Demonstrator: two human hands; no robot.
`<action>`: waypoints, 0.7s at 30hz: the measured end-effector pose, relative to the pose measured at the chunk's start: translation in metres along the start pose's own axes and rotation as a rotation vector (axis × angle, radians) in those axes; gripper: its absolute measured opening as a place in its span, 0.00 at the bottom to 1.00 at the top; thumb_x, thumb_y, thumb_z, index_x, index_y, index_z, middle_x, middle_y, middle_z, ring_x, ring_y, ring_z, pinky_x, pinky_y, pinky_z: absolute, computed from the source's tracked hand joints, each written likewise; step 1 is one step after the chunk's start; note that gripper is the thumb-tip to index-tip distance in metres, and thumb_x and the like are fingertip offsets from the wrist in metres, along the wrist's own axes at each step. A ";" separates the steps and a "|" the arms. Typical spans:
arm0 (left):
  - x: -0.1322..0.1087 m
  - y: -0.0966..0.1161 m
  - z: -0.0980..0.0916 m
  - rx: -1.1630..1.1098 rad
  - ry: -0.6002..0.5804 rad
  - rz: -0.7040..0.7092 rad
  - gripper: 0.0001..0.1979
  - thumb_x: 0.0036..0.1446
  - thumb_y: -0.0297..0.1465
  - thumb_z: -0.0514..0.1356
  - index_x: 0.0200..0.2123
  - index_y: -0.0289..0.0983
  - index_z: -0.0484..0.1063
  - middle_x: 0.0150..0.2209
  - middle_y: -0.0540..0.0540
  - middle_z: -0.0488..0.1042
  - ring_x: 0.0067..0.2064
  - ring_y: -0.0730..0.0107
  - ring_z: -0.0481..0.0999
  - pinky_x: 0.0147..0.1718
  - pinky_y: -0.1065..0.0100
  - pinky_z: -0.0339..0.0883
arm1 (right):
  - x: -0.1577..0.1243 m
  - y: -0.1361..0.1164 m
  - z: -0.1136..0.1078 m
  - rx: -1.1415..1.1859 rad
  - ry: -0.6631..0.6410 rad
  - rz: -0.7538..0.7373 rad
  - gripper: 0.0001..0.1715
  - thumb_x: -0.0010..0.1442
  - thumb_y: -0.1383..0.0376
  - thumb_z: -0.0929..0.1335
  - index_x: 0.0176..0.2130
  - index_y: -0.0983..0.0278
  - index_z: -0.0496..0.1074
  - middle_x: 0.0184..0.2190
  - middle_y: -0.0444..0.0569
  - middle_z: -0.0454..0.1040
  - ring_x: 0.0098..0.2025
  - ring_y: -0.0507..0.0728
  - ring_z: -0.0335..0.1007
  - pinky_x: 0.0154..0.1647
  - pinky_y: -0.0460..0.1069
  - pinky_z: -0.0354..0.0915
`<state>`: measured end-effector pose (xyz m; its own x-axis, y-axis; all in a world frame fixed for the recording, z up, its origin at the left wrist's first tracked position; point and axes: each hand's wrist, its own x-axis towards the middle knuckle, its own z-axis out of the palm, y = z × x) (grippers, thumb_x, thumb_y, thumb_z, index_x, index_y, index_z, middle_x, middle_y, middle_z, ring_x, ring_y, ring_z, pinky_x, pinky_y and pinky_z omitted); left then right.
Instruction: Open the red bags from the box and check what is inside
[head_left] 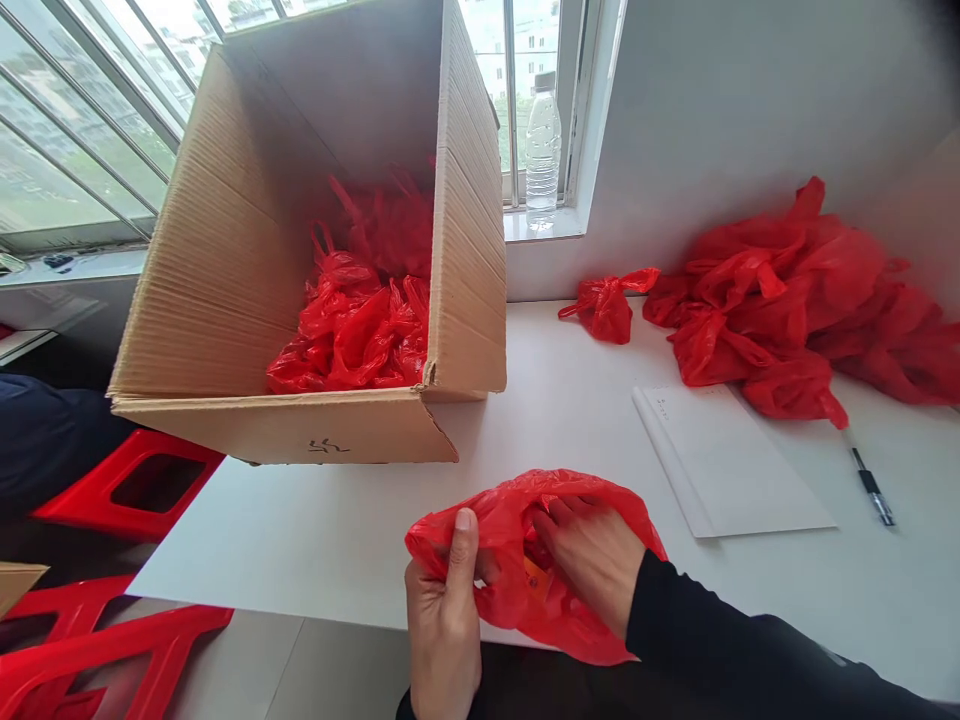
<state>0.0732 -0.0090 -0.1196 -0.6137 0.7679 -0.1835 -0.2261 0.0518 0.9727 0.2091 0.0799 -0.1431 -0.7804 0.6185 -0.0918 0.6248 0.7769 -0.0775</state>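
Observation:
A red plastic bag [510,500] is spread at the front edge of the white table [315,540]. My left hand [450,610] pinches its left rim, thumb on the outside and fingers inside. Into the bag's mouth reaches my right hand [592,560], its fingertips hidden by the red film. A small orange thing [535,578] shows inside, close to the right fingers; its kind is unclear.
An open cardboard box [469,220] holding several tied red bags [367,320] stands at the back left. A small tied red bag [606,308], a red heap [780,290], white paper [735,470] and a pen [872,490] lie right. A water bottle [543,150] stands on the sill; red stools [142,480] are left.

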 end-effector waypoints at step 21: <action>-0.017 0.037 0.005 -0.154 -0.042 -0.027 0.14 0.54 0.44 0.68 0.29 0.39 0.75 0.30 0.49 0.70 0.32 0.70 0.70 0.28 0.75 0.68 | -0.072 0.041 -0.097 0.335 0.080 -0.259 0.27 0.49 0.46 0.76 0.45 0.54 0.73 0.42 0.48 0.77 0.41 0.61 0.73 0.38 0.53 0.71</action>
<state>0.0794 -0.0171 -0.0797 -0.5740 0.7940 -0.2002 -0.3578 -0.0233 0.9335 0.2891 0.0786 -0.0436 -0.9037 0.4252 0.0492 0.3706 0.8348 -0.4072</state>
